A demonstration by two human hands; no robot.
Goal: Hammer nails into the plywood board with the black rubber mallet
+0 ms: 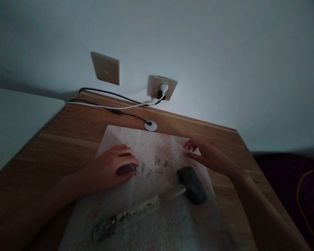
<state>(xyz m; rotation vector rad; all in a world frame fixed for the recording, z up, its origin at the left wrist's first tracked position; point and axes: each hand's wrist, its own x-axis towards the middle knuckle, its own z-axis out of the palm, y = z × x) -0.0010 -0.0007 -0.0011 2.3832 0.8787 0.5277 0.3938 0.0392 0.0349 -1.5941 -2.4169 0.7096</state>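
My left hand [112, 168] rests palm down on a pale board [146, 216], its fingers curled with the tips beside several small nails [157, 165]. Whether they pinch one I cannot make out. My right hand [205, 154] reaches over the board's far right corner, fingers bent and close together, touching the edge there. A hammer [157, 202] with a dark heavy head and a worn, paint-flecked wooden handle lies on the board between my arms, held by neither hand. A row of tiny nail heads dots the board's far part.
The board lies on a wooden table [68, 132] against a white wall. A wall plate [106, 68] and a socket [162, 88] with plugged cables sit behind. Black and white cables [112, 104] run to a round white cable grommet [150, 125]. White surface at left.
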